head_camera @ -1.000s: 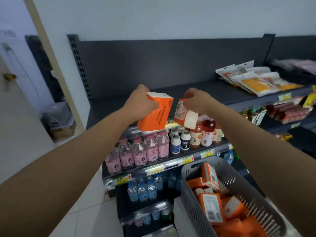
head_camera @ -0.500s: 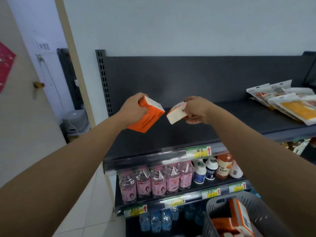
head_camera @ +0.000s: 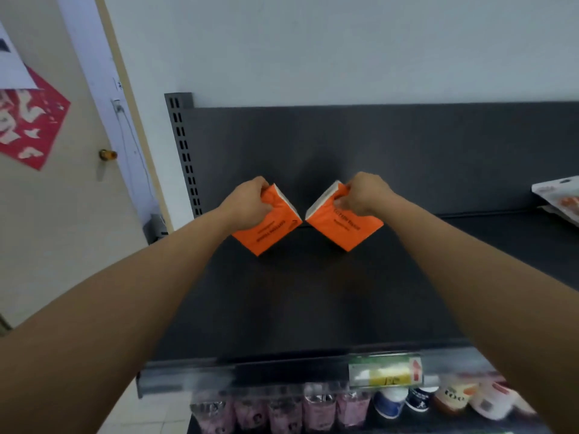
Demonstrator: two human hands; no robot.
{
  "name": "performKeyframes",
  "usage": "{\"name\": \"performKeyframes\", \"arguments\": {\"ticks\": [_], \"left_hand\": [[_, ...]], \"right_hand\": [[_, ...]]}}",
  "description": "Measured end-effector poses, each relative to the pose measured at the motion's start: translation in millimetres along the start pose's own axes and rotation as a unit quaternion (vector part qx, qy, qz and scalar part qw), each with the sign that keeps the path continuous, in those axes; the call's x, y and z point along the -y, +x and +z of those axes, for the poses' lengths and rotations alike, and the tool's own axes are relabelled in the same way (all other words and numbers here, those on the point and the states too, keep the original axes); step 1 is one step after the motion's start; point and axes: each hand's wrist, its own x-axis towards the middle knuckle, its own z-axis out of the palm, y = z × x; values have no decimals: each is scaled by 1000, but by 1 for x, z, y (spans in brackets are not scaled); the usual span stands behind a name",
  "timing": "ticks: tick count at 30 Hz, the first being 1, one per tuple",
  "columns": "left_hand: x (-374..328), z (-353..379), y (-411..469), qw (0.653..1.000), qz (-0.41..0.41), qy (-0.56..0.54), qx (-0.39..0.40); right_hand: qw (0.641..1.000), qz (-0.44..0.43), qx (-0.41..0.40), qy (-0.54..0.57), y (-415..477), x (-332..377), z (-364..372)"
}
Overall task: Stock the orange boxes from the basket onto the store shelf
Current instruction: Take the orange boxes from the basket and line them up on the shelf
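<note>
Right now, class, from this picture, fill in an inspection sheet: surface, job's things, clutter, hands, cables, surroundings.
Surface: dark top shelf, price tag on its front edge.
Job's things: left orange box and right orange box, both tilted, inner corners nearly meeting; basket out of view.
Clutter: packets at the shelf's right end; bottles on the shelf below.
Hands: left hand grips the left orange box; right hand grips the right orange box.
Cables: thin cable down the wall left of the shelf.
Surroundings: door with red paper.

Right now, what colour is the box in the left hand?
The left box is orange with dark lettering, best in head view.
</note>
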Motion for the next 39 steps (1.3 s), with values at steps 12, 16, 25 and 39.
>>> {"name": "performKeyframes", "arguments": {"ticks": [12, 16, 25, 39], "left_hand": [[23, 16, 42, 994, -6, 99, 38], [35, 19, 46, 991, -1, 129, 30], [59, 19, 56, 989, -1, 148, -6], [66, 25, 61, 988, 20, 143, -50]], "right_hand": [[989, -66, -11, -133, 39, 36, 23], [985, -101, 7, -137, 51, 46, 37], [982, -144, -6, -120, 74, 54, 56], [977, -184, -65, -82, 77, 68, 70]]}}
